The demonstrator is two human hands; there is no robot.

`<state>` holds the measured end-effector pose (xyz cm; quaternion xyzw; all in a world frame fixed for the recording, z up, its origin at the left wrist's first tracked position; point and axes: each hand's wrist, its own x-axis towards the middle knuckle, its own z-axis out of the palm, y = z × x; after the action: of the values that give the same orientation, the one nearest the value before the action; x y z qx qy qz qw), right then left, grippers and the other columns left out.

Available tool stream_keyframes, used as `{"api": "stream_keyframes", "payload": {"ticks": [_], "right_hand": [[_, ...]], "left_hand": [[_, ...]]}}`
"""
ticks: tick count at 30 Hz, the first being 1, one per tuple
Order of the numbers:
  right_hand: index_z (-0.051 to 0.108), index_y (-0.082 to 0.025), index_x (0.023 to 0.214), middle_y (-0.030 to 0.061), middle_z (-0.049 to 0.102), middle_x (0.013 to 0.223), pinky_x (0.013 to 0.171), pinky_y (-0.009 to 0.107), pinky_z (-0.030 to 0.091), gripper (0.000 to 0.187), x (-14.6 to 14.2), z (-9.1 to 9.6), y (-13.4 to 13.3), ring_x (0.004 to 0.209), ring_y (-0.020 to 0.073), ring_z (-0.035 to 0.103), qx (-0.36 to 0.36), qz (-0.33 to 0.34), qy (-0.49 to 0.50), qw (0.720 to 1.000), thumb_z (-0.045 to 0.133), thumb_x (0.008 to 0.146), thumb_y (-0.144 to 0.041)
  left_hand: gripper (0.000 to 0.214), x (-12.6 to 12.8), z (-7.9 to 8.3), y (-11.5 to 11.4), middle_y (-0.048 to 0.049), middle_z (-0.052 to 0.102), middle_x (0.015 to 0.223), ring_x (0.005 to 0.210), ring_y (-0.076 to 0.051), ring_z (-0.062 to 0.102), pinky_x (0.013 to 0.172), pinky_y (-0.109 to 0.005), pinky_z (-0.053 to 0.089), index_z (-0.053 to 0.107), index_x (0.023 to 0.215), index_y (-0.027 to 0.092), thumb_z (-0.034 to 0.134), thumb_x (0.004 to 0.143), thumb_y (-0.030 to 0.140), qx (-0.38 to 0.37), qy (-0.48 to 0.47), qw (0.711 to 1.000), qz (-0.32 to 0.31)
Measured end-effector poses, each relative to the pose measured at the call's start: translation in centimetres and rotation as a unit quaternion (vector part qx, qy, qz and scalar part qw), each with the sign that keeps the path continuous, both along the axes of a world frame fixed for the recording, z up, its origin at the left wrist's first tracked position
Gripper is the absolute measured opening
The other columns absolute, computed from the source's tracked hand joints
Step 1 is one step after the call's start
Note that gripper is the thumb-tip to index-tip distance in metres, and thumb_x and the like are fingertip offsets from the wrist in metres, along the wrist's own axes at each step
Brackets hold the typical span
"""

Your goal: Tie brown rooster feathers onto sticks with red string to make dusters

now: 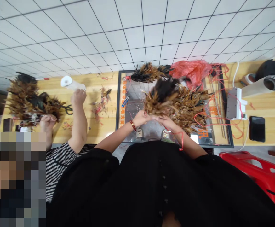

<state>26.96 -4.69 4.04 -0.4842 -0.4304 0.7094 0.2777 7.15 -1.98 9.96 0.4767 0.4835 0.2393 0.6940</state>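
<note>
My left hand (140, 118), with a bead bracelet on its wrist, and my right hand (167, 122) meet at the near end of a bundle of brown and black feathers (175, 101). Both hands are closed on the bundle's stem end, fingers pressed together. The feathers fan out away from me over a glass-topped panel (128, 126) on the wooden table (269, 132). A red string (181, 138) hangs from under my right hand towards my black clothing.
A finished feather bundle (146, 73) and a red plastic bag (191, 71) lie at the far side. A phone (257, 128), white box (234, 103) and paper rolls (267, 83) sit right. A red stool (257, 173) stands near right. A co-worker in stripes (57, 164) handles feathers (31, 101) and a white roll (71, 83).
</note>
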Motion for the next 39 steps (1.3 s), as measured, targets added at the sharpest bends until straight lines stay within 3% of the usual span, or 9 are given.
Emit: {"api": "stream_keyframes", "payload": {"ticks": [3,7,12,19,28,31,33,36,39], "right_hand": [[0.063,-0.016,0.077,-0.0109,0.030,0.047,0.042,0.023,0.016,0.054,0.6,0.4,-1.5,0.041,0.0048,0.022,-0.031,-0.038,0.030,0.998,0.073,0.068,-0.069],[0.063,-0.018,0.078,-0.0116,0.026,0.048,0.044,0.023,0.010,0.053,1.2,2.1,-2.8,0.042,0.0047,0.017,-0.053,-0.064,0.042,0.996,0.074,0.066,-0.068],[0.060,-0.019,0.073,-0.0118,0.021,0.048,0.044,0.024,0.009,0.047,1.5,3.6,-3.5,0.042,0.0045,0.013,-0.064,-0.132,0.044,0.988,0.076,0.066,-0.062],[0.060,-0.021,0.071,-0.0104,0.023,0.048,0.045,0.023,0.014,0.045,1.5,1.0,-5.0,0.043,0.0070,0.016,-0.080,-0.162,-0.033,0.983,0.070,0.066,-0.065],[0.069,-0.019,0.072,-0.0013,0.060,0.063,0.068,0.026,0.038,0.043,2.6,-0.5,-3.6,0.065,0.0147,0.052,0.119,0.078,-0.188,0.972,0.056,0.081,-0.058],[0.070,-0.018,0.073,0.0003,0.064,0.067,0.068,0.026,0.040,0.043,4.5,-0.1,-1.7,0.067,0.0153,0.054,0.162,0.172,-0.220,0.946,0.053,0.087,-0.055],[0.073,-0.018,0.081,0.0041,0.069,0.077,0.072,0.027,0.042,0.039,5.6,0.1,-0.1,0.074,0.0172,0.058,0.214,0.146,-0.301,0.918,0.048,0.093,-0.046],[0.075,-0.016,0.101,0.0114,0.071,0.101,0.083,0.030,0.043,0.034,6.4,0.3,3.3,0.094,0.0215,0.060,0.291,0.065,-0.457,0.838,0.043,0.095,-0.027],[0.074,-0.015,0.110,0.0156,0.068,0.114,0.091,0.036,0.041,0.036,6.0,0.1,7.9,0.106,0.0259,0.055,0.336,0.096,-0.556,0.754,0.041,0.095,-0.018]], "left_hand": [[0.032,-0.6,0.1,0.6,0.0087,0.033,0.055,0.040,-0.001,0.017,0.039,-0.017,0.011,0.058,0.076,0.013,0.076,0.081,0.039,-0.207,-0.153,0.966,0.034],[0.036,-1.3,0.3,1.1,0.0056,0.039,0.061,0.039,0.001,0.018,0.035,-0.013,0.008,0.059,0.083,0.010,0.062,0.092,0.046,-0.335,-0.246,0.907,0.063],[0.039,-0.9,0.5,0.8,0.0074,0.031,0.058,0.039,-0.001,0.020,0.033,-0.013,0.013,0.057,0.081,0.011,0.058,0.095,0.047,-0.337,-0.279,0.886,0.152],[0.035,-0.6,-1.0,-0.3,0.0090,0.030,0.057,0.040,0.000,0.022,0.036,-0.012,0.013,0.048,0.071,0.015,0.079,0.080,0.028,-0.293,-0.212,0.916,0.176],[0.042,-0.3,-3.1,-1.0,0.0110,0.034,0.050,0.038,0.001,0.022,0.039,-0.016,0.007,0.048,0.069,0.016,0.086,0.068,0.034,-0.206,-0.012,0.958,0.201],[0.046,-0.1,-3.5,-1.4,0.0116,0.034,0.049,0.037,0.000,0.022,0.039,-0.016,0.009,0.043,0.069,0.018,0.084,0.070,0.038,-0.193,-0.002,0.949,0.248],[0.045,-0.2,-3.8,-1.6,0.0117,0.034,0.049,0.037,0.000,0.022,0.038,-0.016,0.010,0.043,0.070,0.018,0.082,0.073,0.040,-0.204,-0.019,0.942,0.266],[0.045,-0.2,-4.0,-1.9,0.0121,0.032,0.049,0.037,0.000,0.021,0.037,-0.015,0.009,0.043,0.072,0.018,0.082,0.074,0.042,-0.232,-0.044,0.934,0.267],[0.045,-0.3,-4.1,-1.7,0.0129,0.029,0.050,0.037,0.000,0.019,0.037,-0.015,0.008,0.044,0.074,0.018,0.082,0.075,0.043,-0.262,-0.075,0.925,0.266]]}}
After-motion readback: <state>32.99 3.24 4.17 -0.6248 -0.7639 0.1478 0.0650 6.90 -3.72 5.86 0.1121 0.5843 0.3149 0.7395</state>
